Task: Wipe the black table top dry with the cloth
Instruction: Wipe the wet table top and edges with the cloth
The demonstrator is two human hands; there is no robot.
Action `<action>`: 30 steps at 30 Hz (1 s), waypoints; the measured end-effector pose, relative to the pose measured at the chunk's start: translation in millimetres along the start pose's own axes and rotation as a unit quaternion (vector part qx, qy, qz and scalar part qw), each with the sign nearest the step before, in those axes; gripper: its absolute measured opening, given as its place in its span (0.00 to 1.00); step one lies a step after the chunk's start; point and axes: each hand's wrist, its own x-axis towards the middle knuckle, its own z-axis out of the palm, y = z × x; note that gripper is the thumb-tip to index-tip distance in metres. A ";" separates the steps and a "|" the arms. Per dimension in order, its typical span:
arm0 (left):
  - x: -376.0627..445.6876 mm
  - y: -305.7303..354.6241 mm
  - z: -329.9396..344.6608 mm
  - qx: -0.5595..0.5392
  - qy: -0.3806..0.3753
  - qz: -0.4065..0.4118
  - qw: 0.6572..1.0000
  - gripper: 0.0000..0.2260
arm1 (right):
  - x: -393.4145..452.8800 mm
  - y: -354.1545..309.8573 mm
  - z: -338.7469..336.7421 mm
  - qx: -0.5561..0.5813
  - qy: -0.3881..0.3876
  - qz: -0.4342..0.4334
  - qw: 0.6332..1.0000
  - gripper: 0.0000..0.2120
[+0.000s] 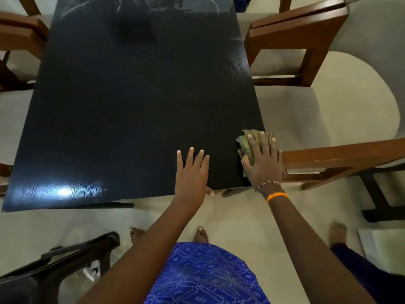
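The black table top (131, 110) is seen from above, stretching away from the near edge, with a bright glare patch at its near left corner and pale streaks or smears at the far end. The right hand (264, 160) is laid flat, palm down and fingers spread, on the cloth (244, 142), which is pressed against the table at the near right corner, just at the right edge; nothing is pinched, the cloth being held only under the palm and fingers. The cloth is crumpled, greenish-tan, and shows beyond the fingertips and along the thumb side of the hand. A beaded bracelet (268, 184) and an orange band (276, 196) are worn on the right wrist. The left hand (192, 172) is rested flat on the bare table surface just beside the right hand, fingers extended and slightly spread, with the thumb hooked over the near edge; nothing is held by it. Wooden chairs with pale cushions are drawn up on both sides, the nearest wooden chair (341, 156) being just right of the cloth. A blue patterned garment (203, 275) is seen below, and bare feet stand on the pale floor (54, 224). A dark chair frame (65, 260) lies at the lower left, and another person's bare foot (337, 234) is visible at the lower right
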 end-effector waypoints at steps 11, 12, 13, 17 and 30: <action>-41.6 -34.3 25.0 -0.149 0.066 -0.036 0.986 0.40 | -53.5 -27.4 20.6 -0.045 0.012 0.071 0.996 0.38; -49.8 -43.9 28.7 -0.170 0.072 -0.049 0.982 0.38 | -55.3 -35.4 22.2 -0.045 0.008 0.068 0.997 0.37; -59.1 -56.4 32.6 -0.184 0.082 -0.063 0.977 0.37 | -57.0 -48.3 25.3 -0.042 0.007 0.059 0.997 0.37; -93.0 -110.1 46.1 -0.237 0.135 -0.141 0.952 0.32 | -62.0 -117.4 41.8 -0.009 0.015 0.017 1.000 0.36; -166.1 -227.3 76.7 -0.279 0.154 -0.264 0.910 0.27 | -112.8 -333.0 95.7 -0.026 -0.071 -0.273 0.959 0.31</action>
